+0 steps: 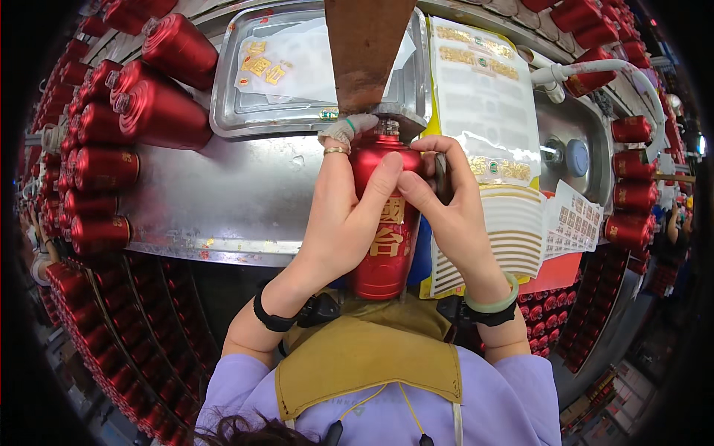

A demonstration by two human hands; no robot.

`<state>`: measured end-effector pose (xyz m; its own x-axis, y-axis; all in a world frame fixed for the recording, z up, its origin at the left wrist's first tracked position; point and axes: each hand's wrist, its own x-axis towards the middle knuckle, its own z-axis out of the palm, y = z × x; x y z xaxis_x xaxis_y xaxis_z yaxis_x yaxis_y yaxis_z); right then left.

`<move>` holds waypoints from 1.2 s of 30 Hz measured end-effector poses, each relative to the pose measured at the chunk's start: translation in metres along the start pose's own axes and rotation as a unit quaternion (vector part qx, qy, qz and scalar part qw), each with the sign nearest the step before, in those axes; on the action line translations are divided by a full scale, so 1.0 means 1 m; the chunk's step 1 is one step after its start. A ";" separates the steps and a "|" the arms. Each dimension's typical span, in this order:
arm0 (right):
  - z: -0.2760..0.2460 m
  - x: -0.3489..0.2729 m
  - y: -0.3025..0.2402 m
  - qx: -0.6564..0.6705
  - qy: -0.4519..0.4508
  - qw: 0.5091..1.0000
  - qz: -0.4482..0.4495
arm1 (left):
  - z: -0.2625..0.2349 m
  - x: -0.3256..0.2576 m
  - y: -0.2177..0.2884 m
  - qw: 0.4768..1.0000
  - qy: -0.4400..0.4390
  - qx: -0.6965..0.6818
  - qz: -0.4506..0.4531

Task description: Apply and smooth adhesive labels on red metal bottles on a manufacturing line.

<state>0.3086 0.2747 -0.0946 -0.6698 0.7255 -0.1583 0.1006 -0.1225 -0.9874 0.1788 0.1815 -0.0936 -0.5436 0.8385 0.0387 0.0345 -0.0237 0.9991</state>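
Observation:
A red glass bottle (386,253) with gold characters lies between my hands, its clear threaded neck pointing away and its base toward my apron. My left hand (341,215) grips the bottle's left side, thumb along its front. White fabric covers at least one of its fingertips, by the neck. My right hand (455,201) holds the shoulder from the right, its thumb close to the left one. A dark curved thing (442,178) shows by the right fingers; I cannot make out what it is. A brown upright post (368,52) stands just beyond the neck.
At the back is a metal tray (223,97) with gold decals on paper. To the right lie sheets of gold decals (487,97), gold-striped strips (506,230), a label sheet (576,223) and a sink (547,123) with a white hose (632,70). Red bottles (167,111) crowd the left.

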 end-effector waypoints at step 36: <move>-0.005 0.039 -0.079 -0.492 -0.046 0.700 -0.515 | -0.030 -0.008 -0.010 0.993 0.047 -0.097 -0.051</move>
<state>0.2780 0.3160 -0.0224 -0.8002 0.0326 0.5988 -0.0437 0.9927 -0.1124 0.1582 0.1585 -0.1033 -0.6128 0.7871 -0.0706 -0.1817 -0.0535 0.9819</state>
